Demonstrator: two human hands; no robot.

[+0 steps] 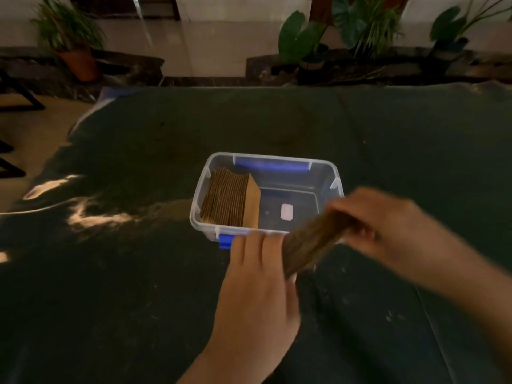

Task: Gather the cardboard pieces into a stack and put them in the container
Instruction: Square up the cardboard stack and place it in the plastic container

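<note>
A clear plastic container (333, 173) with blue latches stands in the middle of the dark cloth-covered table. Inside it, a stack of brown cardboard pieces (230, 199) leans on edge against the left wall. The right half of its floor shows a small white label. Just in front of the container's near rim I hold a second stack of cardboard pieces (313, 242), blurred and tilted. My left hand (257, 295) presses its near left end. My right hand (388, 225) grips its far right end.
The dark cloth (138, 273) covers the whole table, with patches of light at the left. Potted plants (74, 42) and a low stone ledge stand on the floor beyond the table's far edge.
</note>
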